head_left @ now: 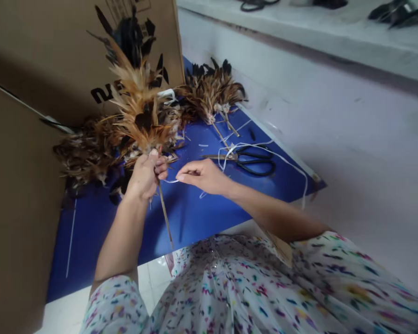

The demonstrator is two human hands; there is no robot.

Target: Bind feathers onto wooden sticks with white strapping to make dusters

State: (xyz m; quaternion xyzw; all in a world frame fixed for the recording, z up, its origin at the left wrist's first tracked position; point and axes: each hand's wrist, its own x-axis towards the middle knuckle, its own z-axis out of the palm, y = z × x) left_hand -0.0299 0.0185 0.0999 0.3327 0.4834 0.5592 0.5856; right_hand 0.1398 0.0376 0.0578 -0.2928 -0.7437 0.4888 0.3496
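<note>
My left hand is closed round the thin stick of a feather duster, just below its tan and black feathers. The duster stands upright and its bare stick slants down toward me. To the right, my right hand pinches a white plastic string between thumb and fingers. One stretch of this string runs to the stick at my left hand. More white string loops loosely over scissors with black handles, which lie behind my right hand.
Brown feather bundles lie on the blue table at the left, with more feathers on sticks at the back. Cardboard boxes stand left and behind. A white wall and ledge border the right side.
</note>
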